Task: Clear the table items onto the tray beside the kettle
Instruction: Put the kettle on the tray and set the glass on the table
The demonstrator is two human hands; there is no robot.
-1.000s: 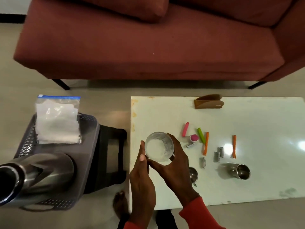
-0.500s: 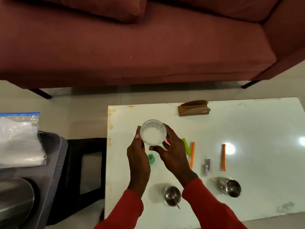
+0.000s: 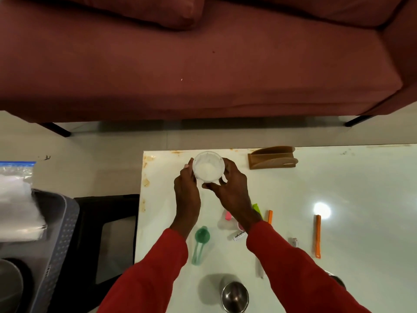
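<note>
Both hands cup the clear glass (image 3: 209,166) near the table's (image 3: 338,199) far-left corner, the left hand (image 3: 187,195) and right hand (image 3: 232,190) wrapped round its sides, while the grey tray (image 3: 61,224) lies off toward eight o'clock, nearer the left hand.
</note>
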